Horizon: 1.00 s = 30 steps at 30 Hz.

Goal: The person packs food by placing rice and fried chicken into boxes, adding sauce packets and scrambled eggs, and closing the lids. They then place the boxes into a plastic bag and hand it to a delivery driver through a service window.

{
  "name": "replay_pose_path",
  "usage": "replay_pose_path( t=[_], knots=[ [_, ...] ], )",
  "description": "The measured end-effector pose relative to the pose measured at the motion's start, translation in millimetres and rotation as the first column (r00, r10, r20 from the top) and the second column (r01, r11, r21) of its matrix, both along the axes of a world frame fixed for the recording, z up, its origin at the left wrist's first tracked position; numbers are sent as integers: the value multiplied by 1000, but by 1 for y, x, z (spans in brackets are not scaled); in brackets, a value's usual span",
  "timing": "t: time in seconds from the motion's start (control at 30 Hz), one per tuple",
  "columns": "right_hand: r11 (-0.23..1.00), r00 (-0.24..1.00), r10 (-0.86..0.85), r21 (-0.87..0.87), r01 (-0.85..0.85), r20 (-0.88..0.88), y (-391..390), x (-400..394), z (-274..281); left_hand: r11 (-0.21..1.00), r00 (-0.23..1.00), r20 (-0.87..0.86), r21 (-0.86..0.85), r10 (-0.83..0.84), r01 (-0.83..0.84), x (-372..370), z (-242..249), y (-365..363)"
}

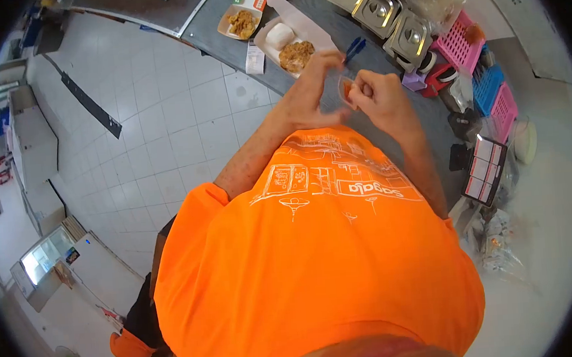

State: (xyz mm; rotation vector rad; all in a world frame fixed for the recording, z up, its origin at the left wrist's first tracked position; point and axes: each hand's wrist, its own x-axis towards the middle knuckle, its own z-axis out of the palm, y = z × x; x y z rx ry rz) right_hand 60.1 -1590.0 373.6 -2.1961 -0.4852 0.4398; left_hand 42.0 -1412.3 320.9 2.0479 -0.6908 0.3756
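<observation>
My right hand is closed on a small clear cup with something orange-red in it. My left hand is curved beside the cup, thumb and fingers apart, with nothing visible between them. Just beyond my left hand lies an open white box holding fried food and a white rounded portion. A paper tray of fried pieces stands to the left of the box, and a printed slip lies below it.
Lidded metal containers line the back of the grey counter. Pink baskets, a blue basket and plastic bags stand at the right. Blue pens lie beside the box. Another person is at the lower left.
</observation>
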Motion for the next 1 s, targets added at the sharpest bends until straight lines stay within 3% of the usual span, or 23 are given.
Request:
replay_pose_path(
  t=[0.03, 0.1, 0.17, 0.2, 0.23, 0.3, 0.37, 0.47, 0.57, 0.7, 0.77, 0.8, 0.9, 0.93, 1.0],
  knots=[
    [1000, 1000, 10, 2, -10, -3, 1, 2, 16, 957, 997, 35, -285, 66, -54, 0, 11, -18],
    [985, 981, 137, 91, -150, 137, 6, 6, 46, 831, 986, 51, -547, 158, -105, -4, 13, -27],
    [983, 977, 121, 119, -143, 176, 5, 4, 68, 935, 993, -37, -333, 114, -120, -10, 10, -15],
    [982, 972, 89, 144, -122, 217, 4, 2, 77, 934, 991, -42, -330, 129, -136, -16, 14, -14],
    [961, 974, 36, 261, -96, 226, 1, -3, 84, 899, 963, 74, -382, 260, -213, -22, 37, -15],
    [773, 915, -194, 629, -79, 353, -4, -7, 78, 808, 825, 298, -518, 479, -282, -35, 85, -23],
    [521, 935, -276, 852, -49, 222, -7, -7, 66, 831, 751, 447, -502, 486, -239, -54, 123, -23],
    [472, 947, -297, 881, 35, 122, -2, 0, 56, 886, 733, 545, -431, 407, -171, -75, 156, -18],
    [475, 969, -245, 873, 113, 8, -2, 3, 45, 911, 720, 594, -390, 359, -132, -73, 164, -8],
    [492, 945, -327, 857, 154, 17, 12, 10, 40, 929, 721, 621, -360, 309, -88, -51, 162, 15],
    [484, 870, -437, 875, 14, 228, 29, 13, 44, 934, 727, 621, -349, 294, -80, -40, 159, 29],
    [485, 864, -447, 874, 18, 230, 43, 13, 51, 937, 729, 622, -340, 284, -75, -34, 159, 37],
    [552, 704, -479, 804, -222, 524, 85, 16, 78, 942, 757, 586, -316, 290, -116, 6, 135, 64],
    [780, 625, -333, 579, -237, 706, 94, 19, 86, 942, 774, 561, -307, 293, -134, 21, 124, 72],
    [942, 532, -145, 281, -185, 834, 107, 32, 89, 932, 828, 464, -313, 317, -181, 44, 101, 85]
  ],
)
